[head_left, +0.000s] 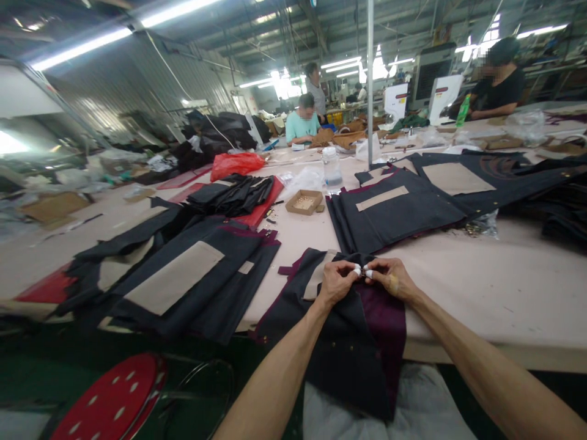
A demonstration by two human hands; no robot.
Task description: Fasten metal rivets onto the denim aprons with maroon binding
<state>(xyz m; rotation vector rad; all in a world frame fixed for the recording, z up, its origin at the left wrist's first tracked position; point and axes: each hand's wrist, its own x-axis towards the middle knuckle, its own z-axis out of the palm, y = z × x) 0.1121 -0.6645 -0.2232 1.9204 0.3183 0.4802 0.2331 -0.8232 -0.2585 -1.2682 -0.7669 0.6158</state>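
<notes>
A dark fabric panel (pixel 337 324) with a maroon underside and a beige patch hangs over the table's front edge onto my lap. My left hand (pixel 338 281) is closed in a pinch at the panel's upper edge. Facing it, my right hand (pixel 389 276) pinches the same edge, the fingertips of both hands almost touching. White coverings wrap some fingertips on each hand. Between them is a tiny metallic-looking piece (pixel 362 272), too small to make out. Small brass-coloured studs dot the lower part of the panel.
Stacked dark panels (pixel 197 269) lie left, and more dark panels (pixel 394 208) lie at the back right. A small cardboard box (pixel 304 202) of little pieces stands near a clear plastic jar (pixel 331 166). A metal pole (pixel 370 85) rises behind. A red stool (pixel 110 397) is lower left. Co-workers sit beyond.
</notes>
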